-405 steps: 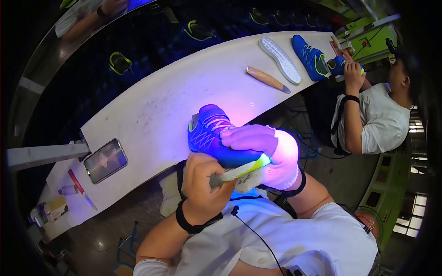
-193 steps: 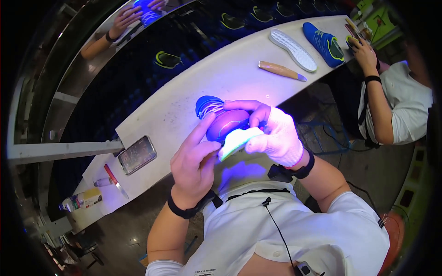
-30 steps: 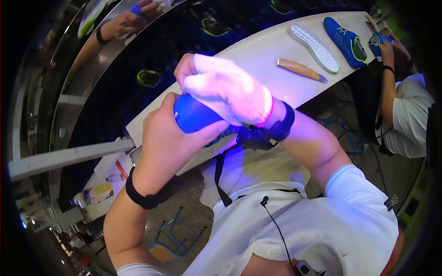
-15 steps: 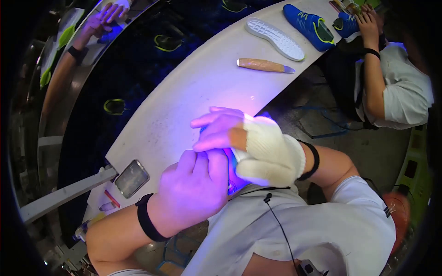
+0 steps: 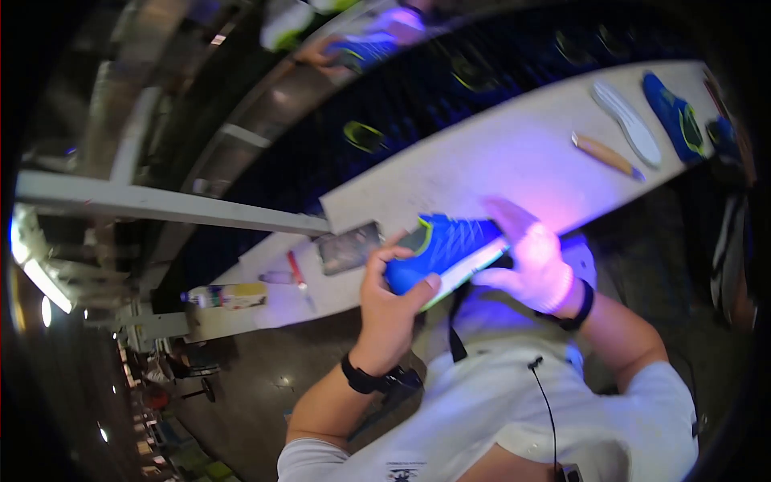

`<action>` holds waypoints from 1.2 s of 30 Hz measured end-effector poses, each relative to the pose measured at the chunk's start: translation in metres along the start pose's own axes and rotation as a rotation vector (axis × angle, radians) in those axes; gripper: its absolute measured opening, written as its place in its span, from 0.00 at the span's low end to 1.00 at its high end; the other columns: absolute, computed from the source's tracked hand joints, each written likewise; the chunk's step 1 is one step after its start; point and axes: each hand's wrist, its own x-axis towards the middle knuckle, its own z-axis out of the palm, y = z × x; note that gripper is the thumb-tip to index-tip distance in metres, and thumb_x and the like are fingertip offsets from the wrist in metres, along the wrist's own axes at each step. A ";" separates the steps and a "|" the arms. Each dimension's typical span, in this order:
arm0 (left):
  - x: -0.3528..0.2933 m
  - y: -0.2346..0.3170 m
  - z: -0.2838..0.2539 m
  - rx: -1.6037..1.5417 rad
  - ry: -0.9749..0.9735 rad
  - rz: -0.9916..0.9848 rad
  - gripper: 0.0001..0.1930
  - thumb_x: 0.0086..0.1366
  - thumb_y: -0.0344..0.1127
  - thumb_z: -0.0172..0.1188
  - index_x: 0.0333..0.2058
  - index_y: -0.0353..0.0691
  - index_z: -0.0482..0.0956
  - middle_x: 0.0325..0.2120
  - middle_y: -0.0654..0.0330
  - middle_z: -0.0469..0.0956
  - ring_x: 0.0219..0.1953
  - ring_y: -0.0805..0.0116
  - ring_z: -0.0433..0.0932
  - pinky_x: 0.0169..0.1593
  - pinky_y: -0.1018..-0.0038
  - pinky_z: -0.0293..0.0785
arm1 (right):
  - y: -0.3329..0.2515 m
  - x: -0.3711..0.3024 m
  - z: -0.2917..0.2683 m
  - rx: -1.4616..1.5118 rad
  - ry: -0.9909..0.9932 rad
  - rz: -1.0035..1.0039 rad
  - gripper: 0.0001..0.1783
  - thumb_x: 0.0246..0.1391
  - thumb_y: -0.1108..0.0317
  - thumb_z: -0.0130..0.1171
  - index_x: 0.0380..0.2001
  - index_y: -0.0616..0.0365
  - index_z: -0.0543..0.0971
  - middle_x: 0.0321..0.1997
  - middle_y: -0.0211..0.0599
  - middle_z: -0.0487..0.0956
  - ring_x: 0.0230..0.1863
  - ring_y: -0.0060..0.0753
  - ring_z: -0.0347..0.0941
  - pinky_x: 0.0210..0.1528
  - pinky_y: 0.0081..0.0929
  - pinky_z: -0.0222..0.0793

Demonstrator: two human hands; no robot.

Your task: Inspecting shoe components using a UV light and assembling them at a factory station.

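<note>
A blue sports shoe (image 5: 454,249) with white laces, a yellow-green collar edge and a pale sole is held over the bench's near edge, toe pointing right. My left hand (image 5: 391,301) is closed around its heel end, thumb along the lower side and fingers by the collar. At the toe, my right hand (image 5: 536,261) wears a white fingerless glove. Its thumb and fingers are spread on either side of the toe, smeared by motion; whether they touch the shoe does not show clearly. Violet light falls on the right hand.
On the white bench (image 5: 450,161) lie a knife with a tan-wrapped handle (image 5: 606,153), a white shoe sole (image 5: 626,120), another blue shoe (image 5: 673,116), a phone (image 5: 351,247) and a red tool (image 5: 296,269). Beyond runs a dark belt with shoes; a grey bar (image 5: 169,201) juts in at left.
My view has swung left. My hands, earlier overlapping in front of me, have come apart, and the blue shoe now shows between them, left hand at its heel.
</note>
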 end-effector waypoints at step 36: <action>0.245 0.218 -0.076 1.284 0.246 1.029 0.12 0.76 0.41 0.66 0.45 0.38 0.88 0.33 0.67 0.87 0.36 0.84 0.79 0.41 0.81 0.74 | 0.158 0.007 -0.064 -0.516 0.408 0.199 0.11 0.57 0.68 0.71 0.39 0.63 0.85 0.55 0.50 0.83 0.59 0.55 0.77 0.62 0.47 0.72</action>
